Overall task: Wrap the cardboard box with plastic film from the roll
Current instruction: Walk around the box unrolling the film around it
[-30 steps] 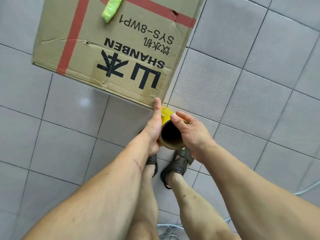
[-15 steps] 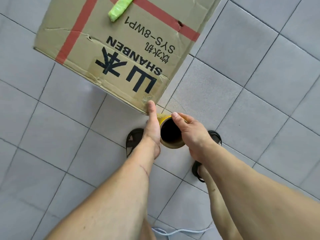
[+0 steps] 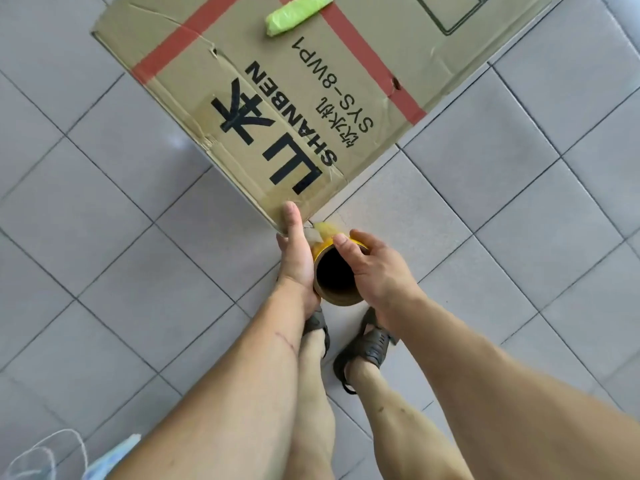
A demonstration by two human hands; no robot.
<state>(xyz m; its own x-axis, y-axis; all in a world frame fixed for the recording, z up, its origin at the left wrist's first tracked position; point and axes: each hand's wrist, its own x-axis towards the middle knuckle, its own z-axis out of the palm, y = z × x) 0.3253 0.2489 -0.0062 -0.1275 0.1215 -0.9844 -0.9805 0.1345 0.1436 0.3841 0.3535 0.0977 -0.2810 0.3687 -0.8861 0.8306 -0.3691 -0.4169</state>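
A large brown cardboard box [image 3: 277, 98] with red tape and black "SHANBEN" lettering stands on the tiled floor, its near corner pointing at me. I hold the film roll [image 3: 337, 282] upright just below that corner; its brown core opening faces me and yellowish film shows at its far side. My left hand [image 3: 294, 251] grips the roll's left side, thumb stretched up against the box corner. My right hand [image 3: 370, 268] holds the roll's right side, thumb over the rim. A short stretch of film [image 3: 325, 228] runs from roll to corner.
A crumpled green wad [image 3: 294, 13] lies on top of the box. Grey floor tiles [image 3: 519, 202] surround the box. My sandalled feet [image 3: 363, 344] stand just below the roll. A white cord and a pale cloth [image 3: 110, 459] lie at the bottom left.
The view has swung around the box, so its corner now points down toward me. Both hands kept the roll at the corner. My feet have stepped together under the roll.
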